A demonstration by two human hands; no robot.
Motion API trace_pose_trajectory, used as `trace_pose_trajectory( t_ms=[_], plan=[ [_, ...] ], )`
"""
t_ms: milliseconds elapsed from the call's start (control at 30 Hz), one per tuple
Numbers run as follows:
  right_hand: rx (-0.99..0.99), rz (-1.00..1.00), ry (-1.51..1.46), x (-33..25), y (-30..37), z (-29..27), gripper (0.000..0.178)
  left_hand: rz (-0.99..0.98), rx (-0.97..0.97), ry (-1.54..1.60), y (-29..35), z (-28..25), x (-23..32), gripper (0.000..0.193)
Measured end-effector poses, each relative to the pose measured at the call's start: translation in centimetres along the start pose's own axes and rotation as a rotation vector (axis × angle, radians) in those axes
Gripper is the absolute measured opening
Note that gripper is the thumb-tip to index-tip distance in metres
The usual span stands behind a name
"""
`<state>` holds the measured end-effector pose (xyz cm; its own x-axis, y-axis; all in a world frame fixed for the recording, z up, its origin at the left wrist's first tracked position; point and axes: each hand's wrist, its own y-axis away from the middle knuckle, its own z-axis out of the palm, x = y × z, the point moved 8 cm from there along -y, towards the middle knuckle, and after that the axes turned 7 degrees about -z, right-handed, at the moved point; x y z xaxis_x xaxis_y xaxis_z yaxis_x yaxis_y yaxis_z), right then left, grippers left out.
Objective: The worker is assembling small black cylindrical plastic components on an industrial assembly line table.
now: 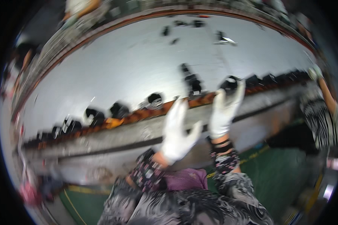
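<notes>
Both my hands wear white gloves, and the picture is blurred by motion. My left hand (178,131) is open over the near edge of the table, thumb apart from the fingers, with nothing in it. To its right, my right hand (223,114) has its fingers and thumb on either side of a black rounded part (229,83) at the table's edge and seems to grip it. Between the hands and a little farther in lies a short row of black parts (193,83). Another black ring-like part (154,99) sits left of my left hand.
More black parts (120,109) line the near edge of the long pale table (101,75), and several lie at its far side. An orange piece (113,122) rests on the edge strip. A person's gloved hand (314,72) is at the right; other people stand across the table.
</notes>
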<state>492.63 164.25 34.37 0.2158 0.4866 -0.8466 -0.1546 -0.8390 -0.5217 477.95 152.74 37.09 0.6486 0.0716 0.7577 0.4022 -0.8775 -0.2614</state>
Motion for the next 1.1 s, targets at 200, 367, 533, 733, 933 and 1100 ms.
trace_pose_trajectory(
  t_ms=[200,367,533,733,933,1100],
  plan=[
    [-0.066,0.202,-0.403,4.3,-2.1,4.2,0.042,-0.084,0.170,0.369,-7.5,1.9,-0.9,0.077],
    [-0.082,0.246,-0.413,3.9,0.6,5.2,0.043,-0.454,-0.006,0.434,-2.9,1.4,-5.2,0.077],
    [-0.245,0.289,-0.168,-2.6,13.0,5.7,0.048,-0.343,-0.144,0.315,6.2,-6.2,-9.7,0.064],
    [-0.930,0.202,-0.081,-13.0,33.1,15.1,0.036,-0.775,0.237,0.644,22.5,-19.2,-25.5,0.062],
    [-1.464,0.215,0.076,-20.5,50.0,26.9,0.064,-1.243,0.888,0.633,42.6,-36.6,-37.2,0.076],
    [-1.803,-0.296,0.210,-27.1,60.1,34.6,0.095,-1.558,0.888,1.209,49.9,-38.9,-46.0,0.069]
  ],
)
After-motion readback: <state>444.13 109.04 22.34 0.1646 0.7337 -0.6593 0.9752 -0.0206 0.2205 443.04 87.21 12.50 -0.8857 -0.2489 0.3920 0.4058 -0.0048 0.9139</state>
